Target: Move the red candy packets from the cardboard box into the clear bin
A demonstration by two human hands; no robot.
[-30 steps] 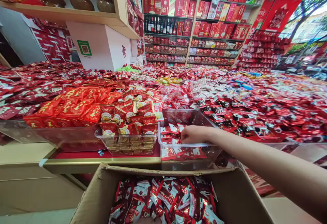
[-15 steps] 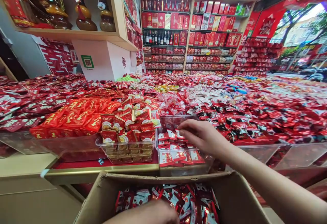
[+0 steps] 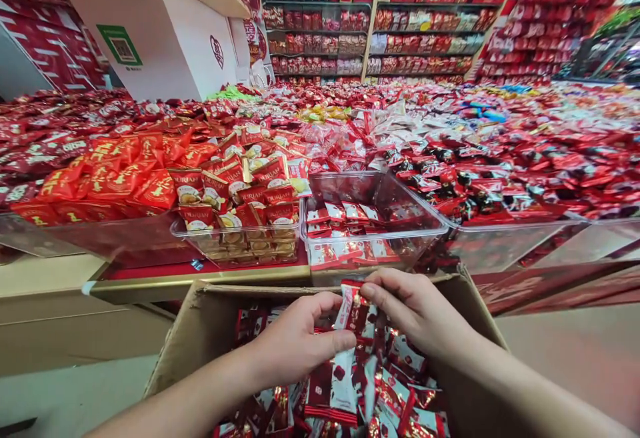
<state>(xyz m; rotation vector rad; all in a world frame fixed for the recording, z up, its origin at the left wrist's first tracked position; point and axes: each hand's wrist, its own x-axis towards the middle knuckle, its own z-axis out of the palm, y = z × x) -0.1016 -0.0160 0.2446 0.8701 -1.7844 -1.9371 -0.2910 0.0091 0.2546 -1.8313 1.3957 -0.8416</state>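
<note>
My left hand [image 3: 300, 335] reaches over an open cardboard box [image 3: 180, 345] full of red and white wrapped candies [image 3: 400, 391]. Its thumb lies across a dark red and white candy packet [image 3: 333, 385], and its fingers meet the edge of an upright packet [image 3: 354, 308]. From the other side, my right hand [image 3: 415, 308] pinches the top of that upright packet between thumb and fingers. Just beyond the box stands a clear plastic bin [image 3: 430, 228], with rows of similar candies [image 3: 345, 245] low inside it.
Left of the bin, durian candies [image 3: 233, 208] fill another clear bin, beside a heap of bright red packets [image 3: 115, 175]. Dark red packets [image 3: 465, 175] are piled to the right. A gold-edged counter [image 3: 200, 285] runs behind the box; a white pillar [image 3: 165, 31] rises at left.
My right hand has come down from the clear bin to the box and grips a packet there. My left hand has risen from among the candies. The view has tilted downward.
</note>
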